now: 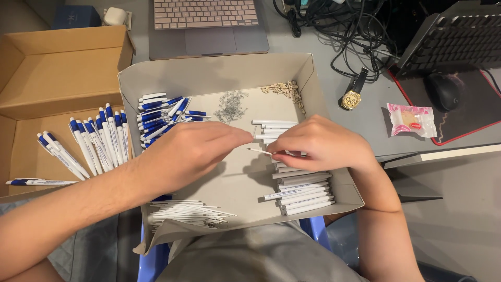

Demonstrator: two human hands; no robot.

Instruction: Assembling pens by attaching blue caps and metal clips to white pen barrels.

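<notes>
- Over a shallow grey box (219,73), both hands meet: the left hand (190,151) and right hand (318,142) pinch a thin white refill (259,151) between their fingertips.
- White pen barrels (302,190) lie stacked under the right hand.
- Blue-and-white pens (96,141) fill a brown carton (57,68) on the left.

A thin white refill rod (259,151) lies nearly level, pinched between the fingertips of both hands above the middle of the shallow cardboard tray (308,73), just left of the white pen barrels (301,190) stacked along its right wall.
</notes>
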